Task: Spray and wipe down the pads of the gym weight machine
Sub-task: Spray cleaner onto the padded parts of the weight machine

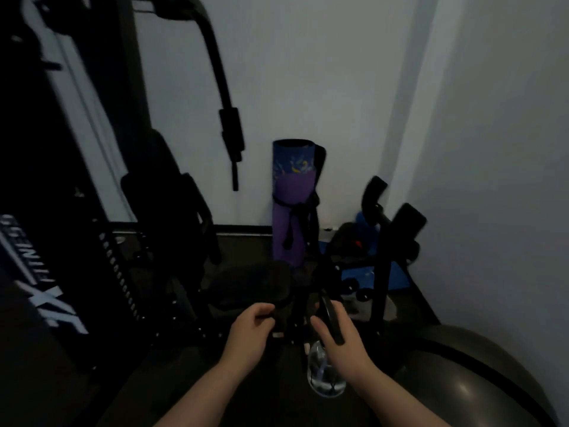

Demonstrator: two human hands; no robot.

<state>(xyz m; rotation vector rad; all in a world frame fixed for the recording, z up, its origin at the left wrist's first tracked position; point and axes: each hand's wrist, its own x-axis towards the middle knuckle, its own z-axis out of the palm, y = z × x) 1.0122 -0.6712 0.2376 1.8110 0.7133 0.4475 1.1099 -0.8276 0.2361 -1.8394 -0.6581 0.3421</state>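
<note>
The weight machine [92, 211] fills the left side of the dim room, its dark frame rising along the pale wall [308, 72]. A tall black back pad [172, 192] leans upright on the frame, and a black seat pad [249, 285] lies below it, near the middle of the view and just above the hands. A curved black bar [215, 72] with a padded grip hangs from the top of the frame, in front of the wall. White lettering shows on the machine's side panel at the lower left, too blurred to read.

The left hand [249, 334] reaches forward with its fingers curled round something dark at the front edge of the seat pad; in the gloom I cannot tell whether this is a cloth or a part of the machine. The right hand [335, 337] grips a spray bottle [324, 374]: the fingers wrap its black trigger head, and the clear body hangs below the hand and wrist, liquid glinting inside. The two hands are near each other but apart.

A rolled purple yoga mat [292, 211] with a patterned blue top stands upright against the wall, tied with a dark strap. To its right stands a second black frame [385, 257] with padded rollers, and blue items lie on the floor behind it, too dark to identify. A large grey exercise ball [462, 380] sits at the lower right, just beside the right forearm. The floor [138, 396] is dark.
</note>
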